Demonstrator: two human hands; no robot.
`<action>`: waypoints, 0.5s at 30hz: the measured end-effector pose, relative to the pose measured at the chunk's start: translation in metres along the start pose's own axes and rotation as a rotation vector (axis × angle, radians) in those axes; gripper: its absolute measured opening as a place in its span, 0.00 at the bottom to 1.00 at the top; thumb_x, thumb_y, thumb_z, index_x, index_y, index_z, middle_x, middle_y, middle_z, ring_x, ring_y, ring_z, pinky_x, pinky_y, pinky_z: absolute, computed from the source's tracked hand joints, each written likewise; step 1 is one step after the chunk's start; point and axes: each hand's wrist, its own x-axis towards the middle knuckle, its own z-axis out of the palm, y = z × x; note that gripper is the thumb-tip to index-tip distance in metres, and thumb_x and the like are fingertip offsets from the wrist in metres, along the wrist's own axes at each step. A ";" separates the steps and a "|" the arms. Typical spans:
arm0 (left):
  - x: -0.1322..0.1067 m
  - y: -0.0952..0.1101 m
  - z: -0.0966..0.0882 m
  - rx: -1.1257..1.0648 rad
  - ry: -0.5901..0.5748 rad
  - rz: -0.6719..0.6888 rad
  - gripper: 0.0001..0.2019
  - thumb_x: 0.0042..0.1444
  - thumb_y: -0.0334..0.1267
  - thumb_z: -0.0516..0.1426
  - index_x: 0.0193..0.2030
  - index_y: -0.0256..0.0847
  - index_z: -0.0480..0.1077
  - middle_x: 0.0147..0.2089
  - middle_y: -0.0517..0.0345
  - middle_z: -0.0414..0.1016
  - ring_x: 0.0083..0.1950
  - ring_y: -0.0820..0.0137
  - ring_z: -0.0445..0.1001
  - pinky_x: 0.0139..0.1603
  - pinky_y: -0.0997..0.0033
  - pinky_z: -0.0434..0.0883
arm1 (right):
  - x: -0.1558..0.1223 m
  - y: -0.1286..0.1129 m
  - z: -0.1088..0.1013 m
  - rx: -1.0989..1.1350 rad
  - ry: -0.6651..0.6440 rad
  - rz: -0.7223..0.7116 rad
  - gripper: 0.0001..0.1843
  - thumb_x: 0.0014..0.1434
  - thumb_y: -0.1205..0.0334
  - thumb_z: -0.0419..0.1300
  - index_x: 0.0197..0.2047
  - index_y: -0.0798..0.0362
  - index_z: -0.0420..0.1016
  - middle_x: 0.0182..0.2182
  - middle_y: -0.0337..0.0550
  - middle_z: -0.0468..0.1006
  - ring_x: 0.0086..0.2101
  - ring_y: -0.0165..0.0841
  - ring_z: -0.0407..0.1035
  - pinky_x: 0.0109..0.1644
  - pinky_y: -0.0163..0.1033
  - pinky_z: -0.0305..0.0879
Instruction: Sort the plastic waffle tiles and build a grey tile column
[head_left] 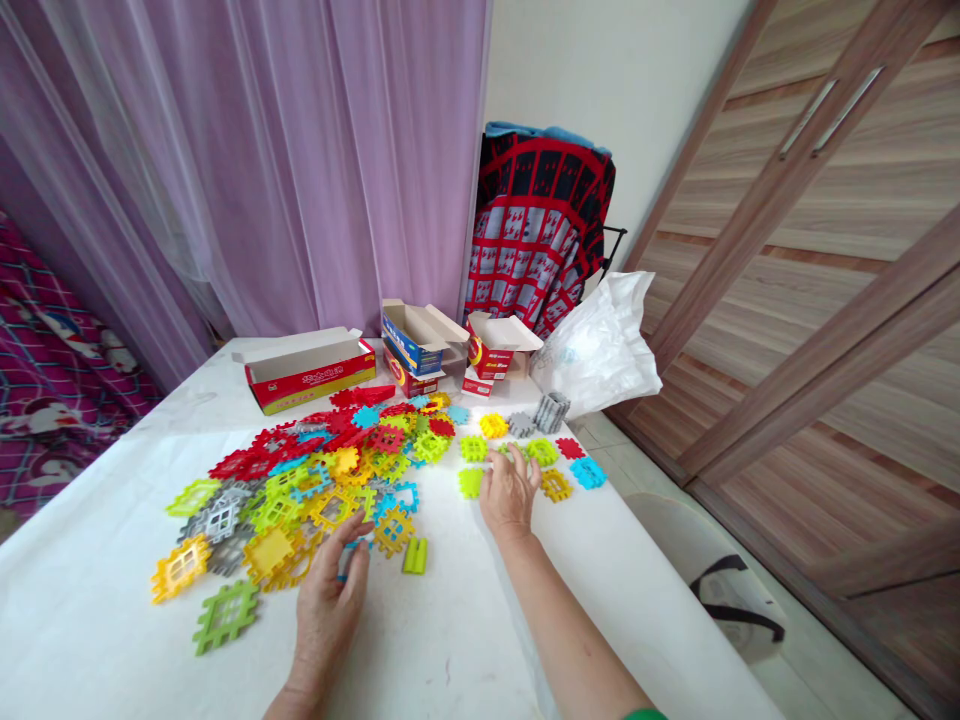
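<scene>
We are looking down past sliding wood-grain wardrobe doors (795, 280) on the right and a lilac sheer curtain (300, 170) behind a white tabletop (82, 610). A bed with a magenta checked cover (52, 380) is lying beyond the left edge, and a red-and-black patterned cloth (536, 230) is hanging over a chair back in the corner. On the tabletop's far side, a white plastic bag (600, 345) is slumping beside three opened cardboard boxes: a long red box (309, 382), a blue box (412, 340) and a small red box (491, 345).

A wide heap of interlocking plastic waffle blocks (315, 480) in red, yellow, green, blue and grey is spreading across the middle. The left hand (328, 620) is lying at the heap's near edge, its grip partly closed, with the fingertips at a small blue block (346, 562); we cannot tell whether it has hold. The right hand (510, 492) is reaching over a looser group of blocks right of the heap, its grip loosely curled, with the fingers (517, 468) on a lime block (511, 452); we cannot tell whether it is holding that block either.
</scene>
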 end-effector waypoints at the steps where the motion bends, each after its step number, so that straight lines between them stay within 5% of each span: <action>1: 0.000 0.000 0.000 0.001 0.003 -0.002 0.21 0.56 0.52 0.54 0.51 0.44 0.72 0.43 0.51 0.82 0.44 0.63 0.80 0.39 0.67 0.76 | 0.000 -0.003 -0.003 0.020 -0.009 -0.029 0.12 0.59 0.72 0.53 0.43 0.51 0.73 0.42 0.45 0.82 0.58 0.42 0.61 0.65 0.53 0.39; 6: 0.000 0.000 0.000 0.002 0.004 -0.002 0.21 0.57 0.52 0.54 0.51 0.43 0.72 0.43 0.50 0.82 0.44 0.63 0.80 0.37 0.67 0.76 | 0.009 -0.029 -0.009 0.097 -0.178 -0.166 0.10 0.61 0.63 0.57 0.46 0.49 0.75 0.46 0.43 0.80 0.49 0.39 0.65 0.55 0.45 0.52; 11: 0.002 -0.003 0.001 0.001 0.001 0.040 0.20 0.57 0.50 0.54 0.51 0.43 0.72 0.42 0.51 0.83 0.43 0.63 0.80 0.48 0.61 0.75 | 0.031 -0.056 -0.005 0.013 -0.324 -0.204 0.19 0.60 0.53 0.61 0.53 0.47 0.75 0.52 0.47 0.75 0.51 0.43 0.62 0.53 0.47 0.54; 15: 0.002 -0.005 0.002 -0.006 0.010 0.040 0.19 0.58 0.50 0.53 0.50 0.43 0.72 0.43 0.50 0.82 0.43 0.63 0.80 0.47 0.61 0.76 | 0.039 -0.064 0.003 -0.043 -0.393 -0.230 0.16 0.58 0.53 0.63 0.50 0.44 0.77 0.55 0.47 0.72 0.53 0.44 0.60 0.53 0.48 0.55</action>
